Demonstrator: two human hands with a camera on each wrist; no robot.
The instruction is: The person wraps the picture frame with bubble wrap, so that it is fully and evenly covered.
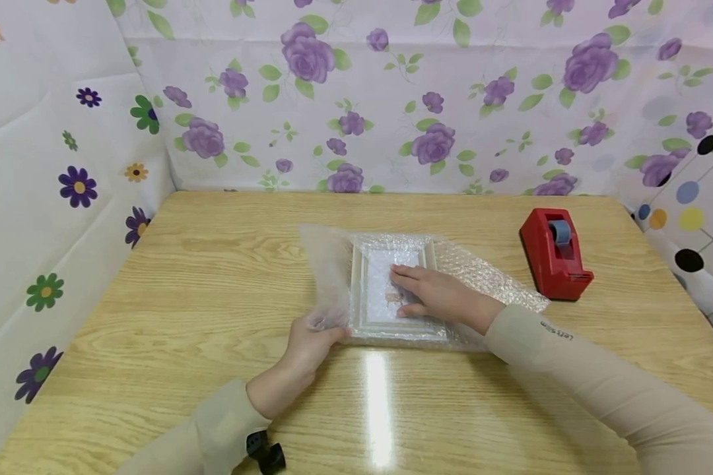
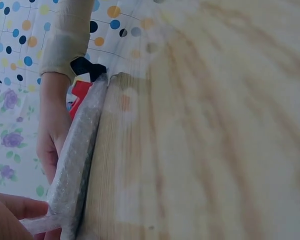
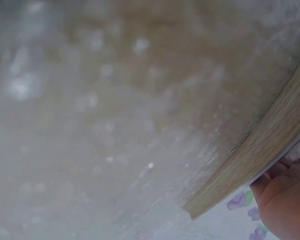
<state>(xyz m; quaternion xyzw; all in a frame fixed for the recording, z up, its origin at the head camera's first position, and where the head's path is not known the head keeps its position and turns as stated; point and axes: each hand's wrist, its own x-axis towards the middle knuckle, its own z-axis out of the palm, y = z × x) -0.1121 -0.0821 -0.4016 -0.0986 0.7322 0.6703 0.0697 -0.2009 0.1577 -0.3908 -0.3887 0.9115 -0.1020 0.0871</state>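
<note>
On the left, the left hand is placed at about eight o'clock of the picture frame, and a gathered fold of bubble wrap is pinched there between thumb and curled fingers. More loose wrap is spread from nine to ten o'clock; it is best drawn snugly round the frame's edge with an even pull, so that slack is not trapped and the film is not torn. In the middle, the frame is laid flat on the table, its front covered by the clear wrap. Over that front the right hand is rested, its arm extended from about four o'clock, its fingers released and nothing clasped. Pressure there should be kept light and broad, enough for the frame to be steadied without bubbles being crushed. Toward three o'clock another tail of wrap is spread, which should be left smooth. Farther right, near three o'clock, a red tape dispenser is set untouched.
</note>
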